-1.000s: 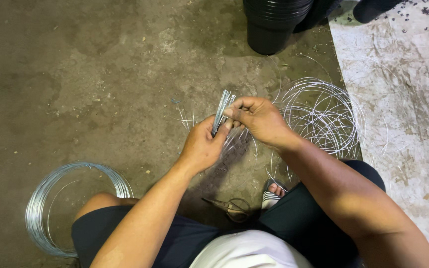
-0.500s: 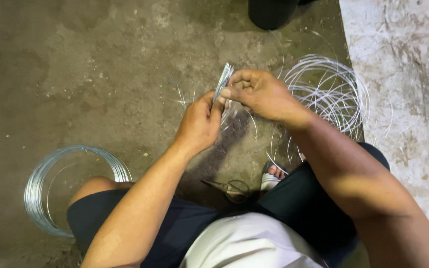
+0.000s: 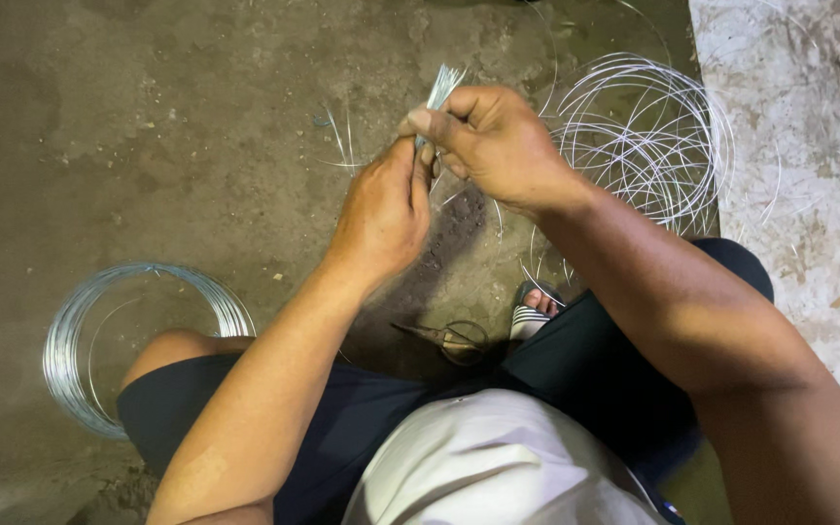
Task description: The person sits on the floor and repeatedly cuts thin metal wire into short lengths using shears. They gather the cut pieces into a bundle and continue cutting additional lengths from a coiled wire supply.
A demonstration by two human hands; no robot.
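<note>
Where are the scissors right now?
The scissors lie on the dirt floor between the person's knees, just left of the sandalled foot and below both hands.

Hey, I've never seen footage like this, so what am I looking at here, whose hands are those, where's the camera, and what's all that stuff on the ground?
There is no machine here. A camera worn on a person's head looks down at their own two bare hands while they crouch or sit low over a concrete floor. The left hand and right hand together pinch a small bundle of short cut wires, its ends fanning out above the fingers. On the floor to the left lies a tidy coil of wire. To the right lies a looser tangle of wire loops. A pair of scissors rests near the sandalled foot. A pale sheet or slab covers the floor at far right.
</note>
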